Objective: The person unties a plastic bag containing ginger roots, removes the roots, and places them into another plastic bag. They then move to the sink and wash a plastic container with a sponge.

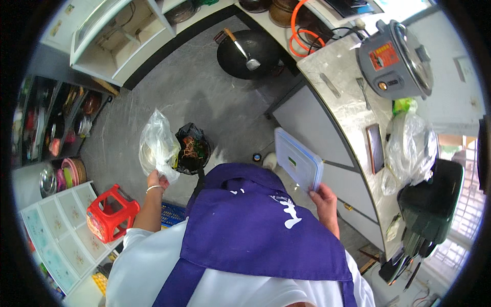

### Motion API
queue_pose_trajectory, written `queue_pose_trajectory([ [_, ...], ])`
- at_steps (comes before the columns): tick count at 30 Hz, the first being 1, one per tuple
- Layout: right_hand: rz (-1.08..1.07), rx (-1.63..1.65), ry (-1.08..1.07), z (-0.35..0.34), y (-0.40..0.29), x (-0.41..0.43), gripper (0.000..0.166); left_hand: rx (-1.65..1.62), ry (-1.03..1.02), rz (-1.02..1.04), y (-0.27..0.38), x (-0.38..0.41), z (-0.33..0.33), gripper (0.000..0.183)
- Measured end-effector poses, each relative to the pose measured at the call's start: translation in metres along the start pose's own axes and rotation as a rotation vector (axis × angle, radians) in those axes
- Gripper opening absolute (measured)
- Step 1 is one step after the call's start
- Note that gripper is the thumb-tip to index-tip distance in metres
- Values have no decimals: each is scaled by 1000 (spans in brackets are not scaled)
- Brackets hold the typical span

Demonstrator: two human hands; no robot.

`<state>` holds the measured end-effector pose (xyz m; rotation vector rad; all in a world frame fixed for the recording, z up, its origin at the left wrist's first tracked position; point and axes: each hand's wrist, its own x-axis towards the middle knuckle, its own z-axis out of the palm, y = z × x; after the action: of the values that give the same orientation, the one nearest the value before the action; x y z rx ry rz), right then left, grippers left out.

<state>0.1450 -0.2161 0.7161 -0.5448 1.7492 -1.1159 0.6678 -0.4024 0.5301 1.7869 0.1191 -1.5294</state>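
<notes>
My left hand grips the edge of a crumpled clear plastic bag, with something pale and some green faintly visible inside. Beside the bag, a bin lined with a black bag holds food scraps. Out to the right, my right hand pinches the near corner of a flat rectangular plastic container or lid. It is translucent with a blue rim, is tilted, and bears a small green label. The floor and the cabinet front lie behind it.
A black wok with a wooden-handled spatula sits ahead. On the right counter are a grey electric cooker, a phone, a fork and a plastic bag. A red stool stands left, by drawers.
</notes>
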Motion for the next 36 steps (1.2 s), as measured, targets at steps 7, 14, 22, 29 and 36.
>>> queue_pose_trajectory([
  [7, -209, -306, -305, 8, -66, 133, 27, -200, 112, 51, -56, -18, -45, 25],
  [14, -246, -369, -480, 93, -123, 234, 27, -473, 399, 2, -77, -91, -13, 24],
  [22, -299, -479, -429, 170, -165, 327, 24, -298, 527, 107, -58, -8, 7, 9],
  [29, -232, -640, -406, 221, -207, 393, 24, -330, 382, 24, 87, 38, 82, 16],
  [36, -227, -671, -575, 317, -256, 490, 28, -318, 447, 18, 130, 72, 121, 21],
])
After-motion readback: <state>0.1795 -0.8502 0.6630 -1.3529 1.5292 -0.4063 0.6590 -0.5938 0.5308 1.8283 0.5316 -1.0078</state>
